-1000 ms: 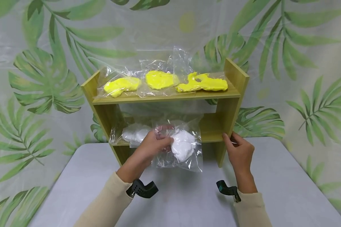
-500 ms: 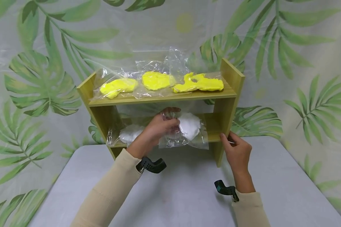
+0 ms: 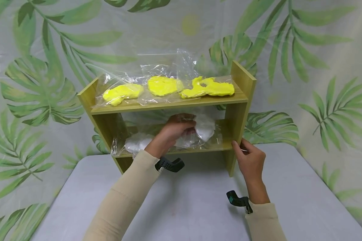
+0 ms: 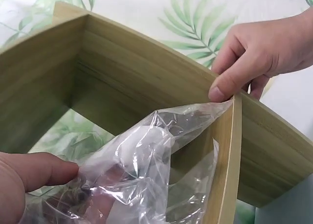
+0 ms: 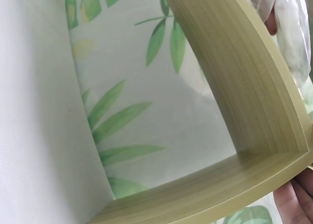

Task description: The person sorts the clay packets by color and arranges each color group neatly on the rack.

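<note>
My left hand (image 3: 175, 129) pinches a clear plastic bag with a white, clay-like lump (image 3: 205, 127) inside, within the middle level of a small wooden shelf (image 3: 238, 120). In the left wrist view the crinkled bag (image 4: 146, 155) lies over the board's front edge, its corner near the right thumb. My right hand (image 3: 251, 159) grips the shelf's right side panel, thumb at the front edge and other fingers behind it. Left of the left hand, more bagged white material (image 3: 137, 143) rests on the same level, partly hidden by the arm.
Along the top board lie three bagged yellow lumps: a left one (image 3: 123, 93), a middle one (image 3: 163, 85) and a right one (image 3: 209, 87). The shelf stands on a white table (image 3: 196, 207) before a leaf-patterned cloth (image 3: 328, 67).
My left hand has carried the bagged white lump up, right and back, from in front of the shelf into its middle level. The right hand keeps its grip on the side panel.
</note>
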The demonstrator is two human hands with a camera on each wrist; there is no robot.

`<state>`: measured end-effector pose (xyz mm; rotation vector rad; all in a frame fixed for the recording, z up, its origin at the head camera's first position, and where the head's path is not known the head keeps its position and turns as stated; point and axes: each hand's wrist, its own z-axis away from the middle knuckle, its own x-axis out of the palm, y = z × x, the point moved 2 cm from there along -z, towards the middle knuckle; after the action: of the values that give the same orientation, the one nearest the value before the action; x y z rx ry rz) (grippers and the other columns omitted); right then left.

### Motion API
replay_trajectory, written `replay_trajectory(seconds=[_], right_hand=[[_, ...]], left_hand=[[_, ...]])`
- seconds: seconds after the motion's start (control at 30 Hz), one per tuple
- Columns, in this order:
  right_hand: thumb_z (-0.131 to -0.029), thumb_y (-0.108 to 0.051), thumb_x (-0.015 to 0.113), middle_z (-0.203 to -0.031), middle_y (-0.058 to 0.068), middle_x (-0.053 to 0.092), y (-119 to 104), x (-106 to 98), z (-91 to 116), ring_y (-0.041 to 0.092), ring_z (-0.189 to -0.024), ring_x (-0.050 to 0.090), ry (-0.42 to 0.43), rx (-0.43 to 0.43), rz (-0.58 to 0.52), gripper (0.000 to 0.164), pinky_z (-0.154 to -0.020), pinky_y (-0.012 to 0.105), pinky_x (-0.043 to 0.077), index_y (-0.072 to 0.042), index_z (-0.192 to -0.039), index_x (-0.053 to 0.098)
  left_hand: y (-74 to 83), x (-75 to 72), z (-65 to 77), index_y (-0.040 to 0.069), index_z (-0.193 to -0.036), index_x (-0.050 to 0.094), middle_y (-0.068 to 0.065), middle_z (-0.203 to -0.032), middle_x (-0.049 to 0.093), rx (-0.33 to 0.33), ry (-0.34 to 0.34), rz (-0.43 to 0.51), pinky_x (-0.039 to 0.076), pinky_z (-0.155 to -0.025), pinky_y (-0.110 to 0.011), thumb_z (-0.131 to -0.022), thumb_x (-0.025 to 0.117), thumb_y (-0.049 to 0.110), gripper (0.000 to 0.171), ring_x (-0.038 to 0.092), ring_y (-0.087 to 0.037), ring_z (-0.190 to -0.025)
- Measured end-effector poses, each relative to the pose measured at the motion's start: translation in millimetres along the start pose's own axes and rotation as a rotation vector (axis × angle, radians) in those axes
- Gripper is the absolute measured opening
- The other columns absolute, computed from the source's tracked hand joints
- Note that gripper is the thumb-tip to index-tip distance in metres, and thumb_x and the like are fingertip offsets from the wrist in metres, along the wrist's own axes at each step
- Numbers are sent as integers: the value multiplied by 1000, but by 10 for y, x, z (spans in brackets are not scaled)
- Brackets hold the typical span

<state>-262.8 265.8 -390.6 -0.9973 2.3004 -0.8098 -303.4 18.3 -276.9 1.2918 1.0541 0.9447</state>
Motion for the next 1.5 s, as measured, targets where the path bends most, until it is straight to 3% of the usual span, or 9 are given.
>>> replay_trajectory(seconds=[0.07, 0.3, 0.5, 0.73, 0.9, 1.1, 1.27, 1.37, 1.5], right_hand=[[-86, -22, 73, -87, 11, 74, 1, 1, -4, -5, -72, 64, 1, -1, -9, 23, -62, 6, 46, -9, -104, 76], [-86, -21, 73, -88, 11, 74, -10, 7, -17, 22, -73, 70, -1, 8, -12, 22, -62, 5, 45, -8, -105, 76], [-86, -22, 73, -89, 11, 74, -5, 2, -6, 21, -74, 70, -3, 21, -19, 23, -62, 6, 46, -8, -105, 76], [-86, -24, 73, -89, 10, 74, -10, 12, 3, 23, -74, 70, -13, 26, -9, 25, -61, 6, 46, -9, -105, 76], [-87, -24, 73, -90, 10, 74, -7, 0, 7, 23, -75, 70, -15, 30, -11, 25, -61, 6, 46, -8, -106, 75], [-87, -25, 73, -88, 10, 74, -7, -31, -3, 18, -74, 70, -5, 31, -3, 24, -61, 6, 46, -10, -106, 76], [-86, -23, 73, -87, 10, 74, 11, -47, 3, 13, -72, 69, 5, 27, -4, 23, -60, 6, 46, -10, -105, 76], [-87, -23, 73, -88, 9, 74, 27, -38, 7, 2, -73, 67, 3, 31, -10, 23, -61, 7, 47, -10, -105, 76], [-86, -24, 73, -87, 9, 74, 19, -17, 12, -6, -72, 63, -2, 23, -26, 24, -61, 7, 47, -10, -107, 76]], left_hand=[[-18, 20, -39, 2, -126, 58, -9, -86, 64, -4, 0, 6, 49, -61, -23, -92, 63, 6, 34, 62, -15, -69], [-68, 93, -162, 1, -124, 59, -10, -87, 65, -12, 0, 11, 53, -65, -26, -91, 64, 5, 34, 63, -17, -71], [-107, 158, -254, -2, -126, 58, -13, -96, 64, -34, -10, -70, 54, -69, -26, -90, 64, 4, 37, 63, -17, -76], [-46, 188, -267, 4, -122, 62, -9, -91, 70, -23, 21, -369, 54, -73, -30, -88, 69, 16, 36, 68, -17, -78], [-23, 252, -287, 5, -114, 64, -8, -83, 71, 17, 40, -492, 54, -73, -33, -86, 71, 18, 32, 68, -19, -74], [-41, 373, -350, 8, -102, 69, -4, -91, 68, 60, 87, -764, 52, -76, -34, -85, 74, 23, 24, 63, -21, -84], [-84, 470, -348, 0, -126, 52, -11, -105, 65, 65, 133, -991, 51, -81, -37, -83, 76, 30, 58, 62, -28, -95], [-101, 501, -324, -3, -140, 34, -17, -120, 58, 76, 180, -1010, 49, -90, -39, -80, 79, 31, 82, 57, -32, -109], [-94, 481, -252, -3, -136, 34, -22, -126, 49, 137, 253, -1004, 43, -97, -42, -77, 82, 31, 84, 49, -38, -116]])
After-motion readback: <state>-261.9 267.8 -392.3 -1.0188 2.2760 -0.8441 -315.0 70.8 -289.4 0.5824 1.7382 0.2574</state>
